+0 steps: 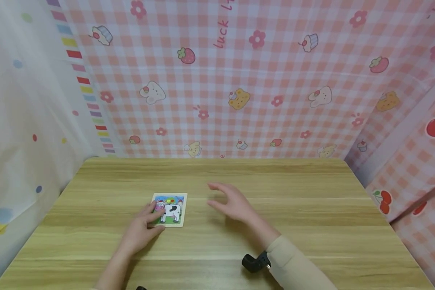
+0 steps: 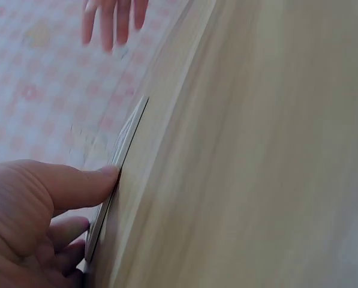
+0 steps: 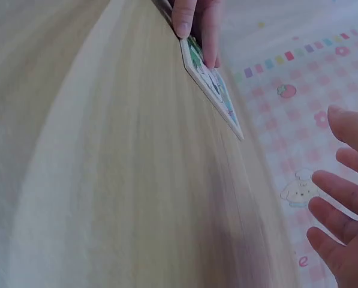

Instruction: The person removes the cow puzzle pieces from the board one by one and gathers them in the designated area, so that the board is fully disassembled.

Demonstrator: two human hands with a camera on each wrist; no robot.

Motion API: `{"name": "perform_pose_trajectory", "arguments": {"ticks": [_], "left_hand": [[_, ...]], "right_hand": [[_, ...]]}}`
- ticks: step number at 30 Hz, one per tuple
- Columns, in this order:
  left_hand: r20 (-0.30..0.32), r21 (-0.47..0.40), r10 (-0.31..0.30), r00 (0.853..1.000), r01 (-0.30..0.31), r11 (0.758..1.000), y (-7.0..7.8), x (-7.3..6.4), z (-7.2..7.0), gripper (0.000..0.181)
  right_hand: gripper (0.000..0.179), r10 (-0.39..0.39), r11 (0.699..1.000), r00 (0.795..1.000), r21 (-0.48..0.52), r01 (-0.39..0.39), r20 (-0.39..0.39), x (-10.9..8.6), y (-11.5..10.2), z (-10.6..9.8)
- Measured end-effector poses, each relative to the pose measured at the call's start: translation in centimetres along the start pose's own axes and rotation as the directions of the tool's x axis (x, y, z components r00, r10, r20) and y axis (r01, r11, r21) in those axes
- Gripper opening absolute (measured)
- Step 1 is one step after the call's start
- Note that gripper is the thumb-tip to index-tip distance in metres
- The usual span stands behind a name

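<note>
A square picture board [image 1: 175, 213] with a pale border and a black-and-white cow lies flat on the wooden table, left of the middle. My left hand [image 1: 139, 229] rests on its left side. One finger lies across the cow, and the thumb touches the near edge; the right wrist view shows this finger [image 3: 211, 36] stretched over the picture. Off to the right, my right hand [image 1: 233, 203] hovers over the table, apart from the board. Its thumb and fingers are spread and hold nothing.
The wood-grain table [image 1: 297, 249] runs back to a pink checked cloth [image 1: 217, 72]. White cloth [image 1: 25, 100] hangs at the left, and more pink cloth [image 1: 413, 161] at the right. A black wrist device [image 1: 255, 262] sits by the right sleeve.
</note>
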State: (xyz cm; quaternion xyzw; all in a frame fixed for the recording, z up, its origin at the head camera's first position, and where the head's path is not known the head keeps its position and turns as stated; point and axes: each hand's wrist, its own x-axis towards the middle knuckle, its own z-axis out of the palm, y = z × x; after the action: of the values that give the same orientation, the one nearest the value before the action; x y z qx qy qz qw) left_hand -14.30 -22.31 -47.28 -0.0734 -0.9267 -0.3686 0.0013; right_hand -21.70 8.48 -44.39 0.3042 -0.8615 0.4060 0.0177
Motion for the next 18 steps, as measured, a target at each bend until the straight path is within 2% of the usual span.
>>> {"name": "perform_pose_trajectory", "arguments": {"ticks": [7,18], "left_hand": [[-0.005,-0.006,0.002,1.0,-0.002,1.0,2.3,0.2,2.6,0.05],[-0.052,-0.02,0.087,0.995,-0.088,0.996,5.5,1.0,6.5,0.049]], "right_hand": [[0.047,-0.032,0.999,0.999,-0.035,0.033,0.028,0.6,0.7,-0.8],[0.041,-0.048,0.998,0.999,-0.042,0.048,0.018,0.1,2.5,-1.2]]}}
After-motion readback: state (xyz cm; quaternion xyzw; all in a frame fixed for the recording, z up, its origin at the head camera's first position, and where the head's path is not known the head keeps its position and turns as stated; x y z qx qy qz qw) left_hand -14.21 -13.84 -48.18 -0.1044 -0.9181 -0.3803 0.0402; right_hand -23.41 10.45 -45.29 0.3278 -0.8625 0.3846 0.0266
